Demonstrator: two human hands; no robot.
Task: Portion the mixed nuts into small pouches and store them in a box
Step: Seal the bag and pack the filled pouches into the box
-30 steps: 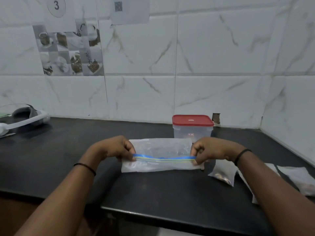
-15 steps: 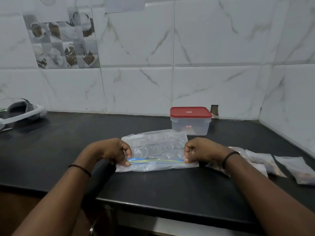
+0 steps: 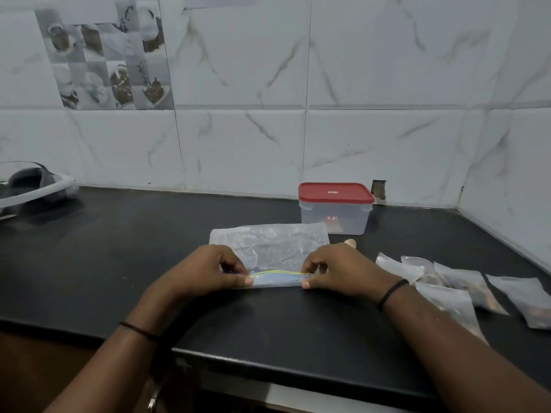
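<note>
Both hands pinched the zip strip of the large zip bag, flat on the black counter: left hand at the left end, right hand at the right; the seal looked partly parted. Step judged: opening or closing it (which, unclear); filled small pouches lay to the right, red-lidded box behind, lid on; next move likely called for unlidding it.

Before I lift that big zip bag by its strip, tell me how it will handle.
The zip bag looks crinkled, thin and flat, so it will likely flop and sag. It seems empty, so probably very light. Both hands, left hand and right hand, pinch its strip; the glossy film may be slippery.
</note>
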